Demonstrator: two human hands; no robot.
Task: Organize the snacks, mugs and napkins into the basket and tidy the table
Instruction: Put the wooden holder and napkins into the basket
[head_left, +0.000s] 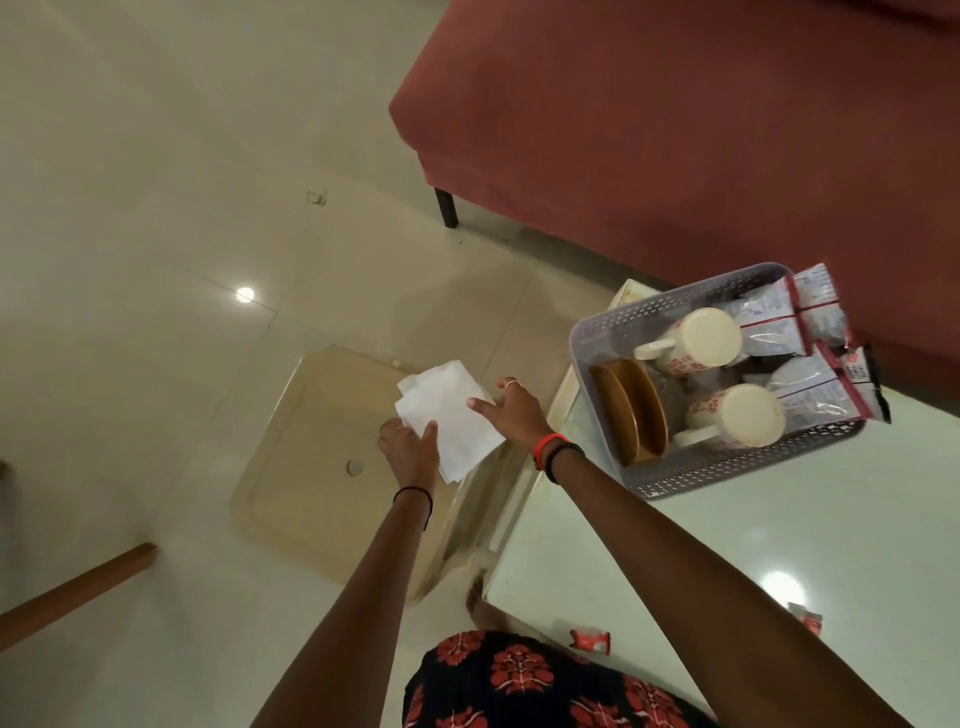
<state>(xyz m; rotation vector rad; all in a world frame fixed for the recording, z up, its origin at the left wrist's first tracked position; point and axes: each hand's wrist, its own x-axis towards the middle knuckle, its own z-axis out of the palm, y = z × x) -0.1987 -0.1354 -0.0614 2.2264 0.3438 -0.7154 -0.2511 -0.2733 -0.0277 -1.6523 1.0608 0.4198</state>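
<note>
My left hand (408, 449) grips the napkins (449, 418) from below; my right hand (511, 413) pinches their edge. Basket (613, 332) sits at three o'clock. Risk: stack held over floor (156, 260), loose sheets may slip.

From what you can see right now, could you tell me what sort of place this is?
Probably a home living room: a red sofa, a low glass-topped table bearing a basket of mugs and snack packets, and a glossy tiled floor.
</note>
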